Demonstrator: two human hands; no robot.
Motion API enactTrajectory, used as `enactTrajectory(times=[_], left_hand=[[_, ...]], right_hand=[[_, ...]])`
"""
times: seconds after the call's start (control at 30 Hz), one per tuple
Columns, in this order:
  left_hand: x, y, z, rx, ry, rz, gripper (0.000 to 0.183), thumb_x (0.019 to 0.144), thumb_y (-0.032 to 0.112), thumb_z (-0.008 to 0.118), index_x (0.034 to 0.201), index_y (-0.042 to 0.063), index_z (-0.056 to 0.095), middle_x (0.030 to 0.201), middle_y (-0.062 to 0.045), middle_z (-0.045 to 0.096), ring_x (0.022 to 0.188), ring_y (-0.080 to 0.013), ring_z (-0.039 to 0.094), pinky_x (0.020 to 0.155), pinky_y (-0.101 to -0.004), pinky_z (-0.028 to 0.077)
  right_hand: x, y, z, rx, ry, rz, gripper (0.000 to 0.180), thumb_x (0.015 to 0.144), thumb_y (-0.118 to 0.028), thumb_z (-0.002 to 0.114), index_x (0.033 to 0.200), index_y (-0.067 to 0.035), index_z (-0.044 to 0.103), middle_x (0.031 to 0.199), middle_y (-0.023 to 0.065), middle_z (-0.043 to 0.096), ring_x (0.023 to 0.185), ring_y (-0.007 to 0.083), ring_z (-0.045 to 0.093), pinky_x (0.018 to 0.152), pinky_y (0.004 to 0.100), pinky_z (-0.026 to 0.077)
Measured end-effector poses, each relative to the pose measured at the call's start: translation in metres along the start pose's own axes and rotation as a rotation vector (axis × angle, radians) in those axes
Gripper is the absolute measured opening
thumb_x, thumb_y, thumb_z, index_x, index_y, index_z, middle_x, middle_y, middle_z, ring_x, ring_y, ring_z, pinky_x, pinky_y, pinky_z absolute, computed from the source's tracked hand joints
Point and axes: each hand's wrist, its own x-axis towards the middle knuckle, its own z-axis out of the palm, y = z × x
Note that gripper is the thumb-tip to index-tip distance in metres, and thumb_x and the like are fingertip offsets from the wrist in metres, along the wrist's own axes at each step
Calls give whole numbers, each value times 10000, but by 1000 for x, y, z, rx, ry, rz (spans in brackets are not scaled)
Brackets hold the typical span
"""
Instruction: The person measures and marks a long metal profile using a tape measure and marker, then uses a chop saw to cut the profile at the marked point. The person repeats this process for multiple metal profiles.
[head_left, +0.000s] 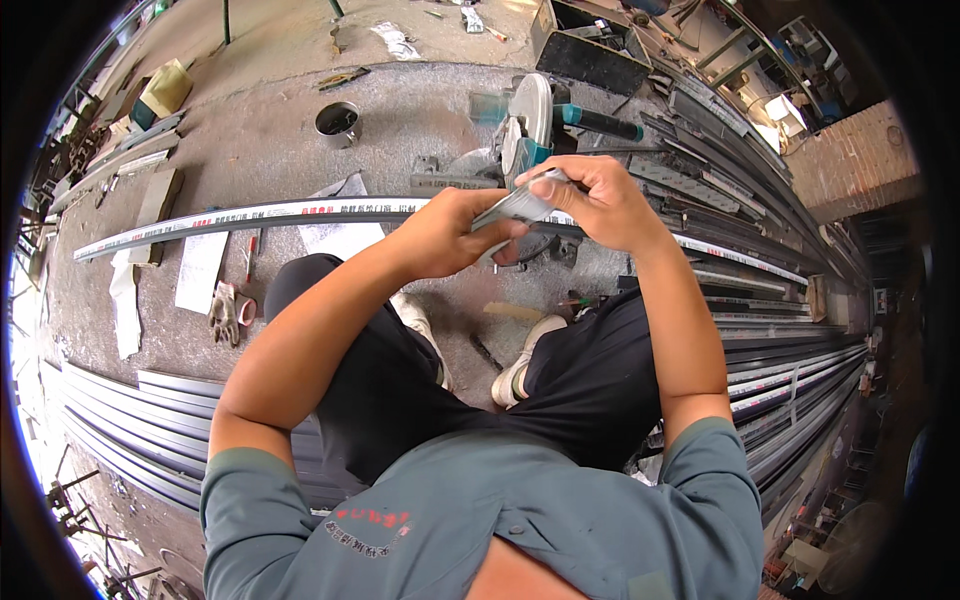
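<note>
Both hands meet in front of me on a small, flat, pale grey item (517, 206), perhaps a packet or folded sheet; its kind is unclear. My left hand (454, 232) grips its lower left end between thumb and fingers. Its upper right end is pinched in my right hand (592, 199). Beneath the hands a long metal profile with a printed white film (277, 214) runs across the view. Just beyond them stands a teal power saw with a round blade guard (529, 112) and a dark handle (604, 124). The hands hide part of the profile and the saw's base.
A metal mug (338, 126) and pliers (343, 79) lie beyond the profile. Paper sheets (201, 271), a red marker (250, 255), a work glove (224, 313) and a tape roll (246, 309) are at left. Metal profiles (142, 420) are stacked on both sides. A black toolbox (592, 64) stands farther back.
</note>
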Motion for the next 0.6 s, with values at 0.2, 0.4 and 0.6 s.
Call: enactTrajectory(times=[0.2,0.4,0.6], left_hand=[[3,-10,-2,-310,-126,-108,323,1036,295,652,1182,7,656,984,-41,759,935,-115,662,867,-310,517],[4,-12,-8,-338,-146,-215,358,1046,314,643,1206,-5,667,985,-76,771,886,-122,695,808,-319,543],[3,-6,-9,-355,-132,-221,315,1043,279,652,1135,-18,703,946,-68,762,887,-132,688,872,-309,518]], right_hand=[[6,-1,-16,-15,195,7,247,1024,-197,679,1050,40,742,777,40,722,666,66,632,596,251,505],[6,8,-22,-300,300,-129,237,1018,-193,682,1077,29,737,753,97,733,662,81,657,602,269,512],[6,9,-33,-264,324,-26,313,1032,-252,671,1102,46,736,855,64,758,763,66,647,699,254,534]])
